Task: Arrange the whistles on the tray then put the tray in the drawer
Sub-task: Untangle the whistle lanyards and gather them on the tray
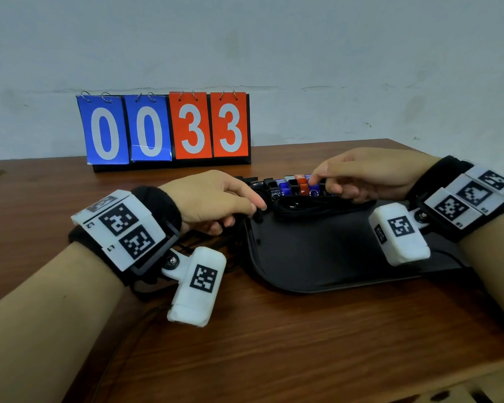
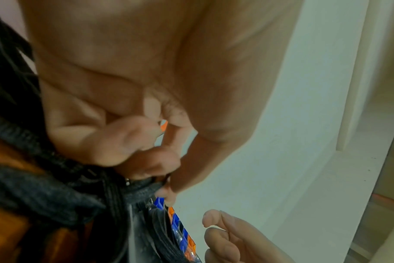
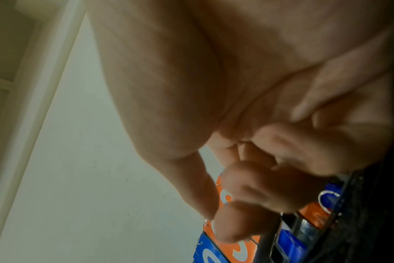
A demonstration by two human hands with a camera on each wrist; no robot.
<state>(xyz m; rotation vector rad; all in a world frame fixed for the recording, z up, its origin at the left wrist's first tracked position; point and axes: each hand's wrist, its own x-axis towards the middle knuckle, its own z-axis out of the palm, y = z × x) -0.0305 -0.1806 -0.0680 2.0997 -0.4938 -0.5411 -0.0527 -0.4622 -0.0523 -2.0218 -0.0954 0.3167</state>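
Whistles [image 1: 298, 186]: rowed along far edge of tray [image 1: 317, 257], cords bunched just nearer. Right hand [image 1: 370, 174]: fingertips pinched on blue whistle. Left hand [image 1: 216, 199]: curled round cords at tray's left rim. Advice: nudge gently, tuck cords inside.

Flip scoreboard [image 1: 169, 130] reading 0033, two blue cards, two orange-red cards

The table [image 1: 274, 344] was brown wood with a smooth, faintly shiny finish. The tray [image 1: 317, 257] looked like matt black plastic. The whistles [image 1: 298, 186] were glossy plastic in blue, orange and black, with small metal rings, and their black cords [image 1: 303, 206] looked like woven cloth. The scoreboard [image 1: 163, 129] cards were glossy, hung on metal rings. The wall [image 1: 332, 53] was matt and rough-painted.
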